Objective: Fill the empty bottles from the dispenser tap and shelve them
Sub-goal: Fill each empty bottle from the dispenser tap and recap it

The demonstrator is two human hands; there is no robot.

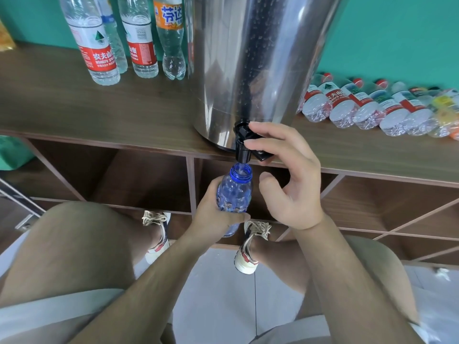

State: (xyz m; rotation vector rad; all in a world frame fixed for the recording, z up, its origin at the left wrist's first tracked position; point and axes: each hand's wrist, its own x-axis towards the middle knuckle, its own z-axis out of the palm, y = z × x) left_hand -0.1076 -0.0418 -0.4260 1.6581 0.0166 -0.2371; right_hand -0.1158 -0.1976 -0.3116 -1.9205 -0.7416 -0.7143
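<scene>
While the left hand [213,214] grips the blue bottle [234,191] at frame centre, mouth just under the tap [242,152] — pinched by the right hand [293,184] — a drifting bottle or late release could spill water.

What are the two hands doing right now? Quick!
Left hand: closed, holding the blue bottle under the tap.
Right hand: closed, gripping the tap.
</scene>
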